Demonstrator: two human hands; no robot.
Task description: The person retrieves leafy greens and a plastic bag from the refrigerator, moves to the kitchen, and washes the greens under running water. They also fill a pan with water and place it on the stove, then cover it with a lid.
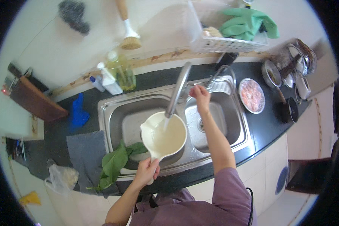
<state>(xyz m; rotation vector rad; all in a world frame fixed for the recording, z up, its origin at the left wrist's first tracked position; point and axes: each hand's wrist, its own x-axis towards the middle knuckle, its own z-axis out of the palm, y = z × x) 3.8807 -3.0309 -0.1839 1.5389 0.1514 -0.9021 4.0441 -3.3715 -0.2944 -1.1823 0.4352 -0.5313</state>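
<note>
My left hand [147, 172] grips the handle of a cream-coloured saucepan [169, 138] with a pouring lip. The pan is held over the left basin of a steel double sink [101, 118], and water runs into it from the faucet [179, 90]. My right hand [200, 96] is at the faucet's lever [196, 84], above the right basin; its fingers are bent, and whether they grip the lever I cannot tell. Large green leaves [114, 166] lie over the sink's front left edge, beside the pan.
A grey cloth [86, 152] and a plastic bag [63, 178] lie left of the sink. Bottles [110, 82] and a knife block [36, 99] stand behind. At the right are a wrapped plate of pink food [252, 96] and a dark pot [291, 110]. A basket [231, 43] hangs above.
</note>
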